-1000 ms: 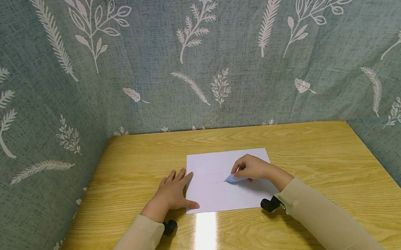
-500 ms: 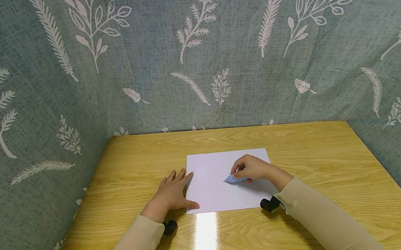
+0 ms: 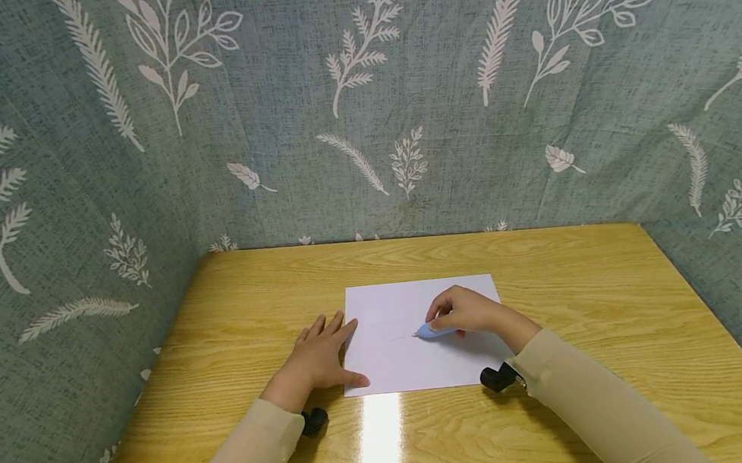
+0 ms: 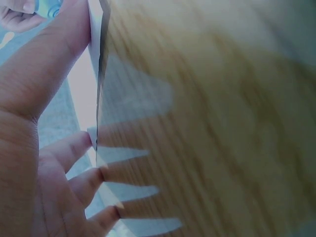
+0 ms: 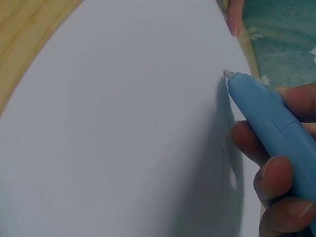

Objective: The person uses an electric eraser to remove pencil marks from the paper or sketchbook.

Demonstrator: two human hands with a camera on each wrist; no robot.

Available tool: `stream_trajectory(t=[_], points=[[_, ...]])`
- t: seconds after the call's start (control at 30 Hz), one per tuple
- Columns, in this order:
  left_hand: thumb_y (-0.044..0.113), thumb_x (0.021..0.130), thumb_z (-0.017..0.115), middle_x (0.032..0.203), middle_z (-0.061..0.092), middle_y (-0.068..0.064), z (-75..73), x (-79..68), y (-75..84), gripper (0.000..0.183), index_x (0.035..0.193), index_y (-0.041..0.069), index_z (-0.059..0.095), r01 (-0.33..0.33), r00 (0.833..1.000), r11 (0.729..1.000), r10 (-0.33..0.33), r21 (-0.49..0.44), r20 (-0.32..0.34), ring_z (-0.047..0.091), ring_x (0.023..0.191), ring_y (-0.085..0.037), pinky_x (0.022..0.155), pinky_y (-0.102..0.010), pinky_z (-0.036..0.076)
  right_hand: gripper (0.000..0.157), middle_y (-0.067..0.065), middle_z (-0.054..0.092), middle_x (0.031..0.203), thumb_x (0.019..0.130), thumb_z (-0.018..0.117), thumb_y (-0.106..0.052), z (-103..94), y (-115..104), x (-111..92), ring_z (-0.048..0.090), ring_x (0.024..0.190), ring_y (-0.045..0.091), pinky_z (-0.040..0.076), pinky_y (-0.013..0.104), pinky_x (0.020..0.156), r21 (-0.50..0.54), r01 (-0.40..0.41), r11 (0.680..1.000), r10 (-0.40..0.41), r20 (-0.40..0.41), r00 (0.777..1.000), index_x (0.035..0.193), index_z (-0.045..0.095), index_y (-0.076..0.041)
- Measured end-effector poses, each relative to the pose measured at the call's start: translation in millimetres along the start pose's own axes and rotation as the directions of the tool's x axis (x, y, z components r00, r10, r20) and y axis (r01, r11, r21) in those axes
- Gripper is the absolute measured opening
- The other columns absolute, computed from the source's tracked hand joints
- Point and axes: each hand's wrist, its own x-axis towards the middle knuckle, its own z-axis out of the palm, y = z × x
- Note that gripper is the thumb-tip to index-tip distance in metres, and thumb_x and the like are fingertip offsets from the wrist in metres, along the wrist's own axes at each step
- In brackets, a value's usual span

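Observation:
A white sheet of paper (image 3: 380,307) lies flat on the wooden table, with a faint thin line near its middle. My left hand (image 3: 319,356) rests spread at the paper's left edge, its thumb on the sheet's lower left corner. My right hand (image 3: 465,311) grips a thick, light-blue electric eraser (image 3: 433,330) between thumb and fingers. In the right wrist view the blue eraser (image 5: 269,108) slants over the sheet, its small pale tip right at the faint line. Fine dark specks show along that line, partly in the tool's shadow.
Wooden table (image 3: 268,289) surrounds the sheet, with a bright glare strip in front of it. Patterned blue-green cloth (image 3: 310,177) hangs behind and at both sides. A small black wrist camera (image 3: 498,378) sits under the right sleeve.
My right hand and the eraser have shifted very slightly left, the tip staying by the faint line. The left hand and the paper have stayed still.

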Motion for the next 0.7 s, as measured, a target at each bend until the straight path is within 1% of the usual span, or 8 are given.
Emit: stream_trajectory(t=[0.33, 0.6, 0.7], points=[[0.065, 0.072, 0.08, 0.167, 0.015, -0.013, 0.3, 0.8, -0.4, 0.11, 0.159, 0.02, 0.031, -0.002, 1.0, 1.0, 0.002, 0.014, -0.001, 0.009, 0.151, -0.044, 0.118, -0.064, 0.011, 0.011, 0.0, 0.068, 0.078, 0.095, 0.07, -0.019, 0.3, -1.2, 0.2, 0.052, 0.048, 0.014, 0.046, 0.031, 0.052, -0.001, 0.03, 1.0, -0.03, 0.007, 1.0, 0.102, 0.076, -0.013], [0.065, 0.072, 0.08, 0.167, 0.015, -0.012, -1.2, -0.3, 0.9, 0.109, 0.16, 0.02, 0.031, -0.001, 1.0, 1.0, 0.001, 0.017, 0.007, 0.008, 0.151, -0.044, 0.119, -0.063, 0.01, 0.01, 0.001, 0.068, 0.079, 0.096, 0.07, -0.019, 1.3, -2.0, 1.3, 0.052, 0.049, 0.015, 0.046, 0.03, 0.052, 0.002, 0.003, 1.0, -0.003, 0.01, 1.0, 0.101, 0.076, -0.014], [0.064, 0.072, 0.081, 0.166, 0.016, -0.014, -2.5, -1.4, 1.6, 0.109, 0.159, 0.019, 0.032, -0.002, 1.0, 1.0, 0.002, 0.015, 0.005, 0.009, 0.151, -0.044, 0.119, -0.064, 0.011, 0.01, 0.001, 0.068, 0.08, 0.096, 0.07, -0.019, 1.4, -2.2, 1.5, 0.052, 0.049, 0.015, 0.047, 0.03, 0.052, -0.004, -0.006, 1.0, 0.006, 0.009, 1.0, 0.101, 0.076, -0.015]])
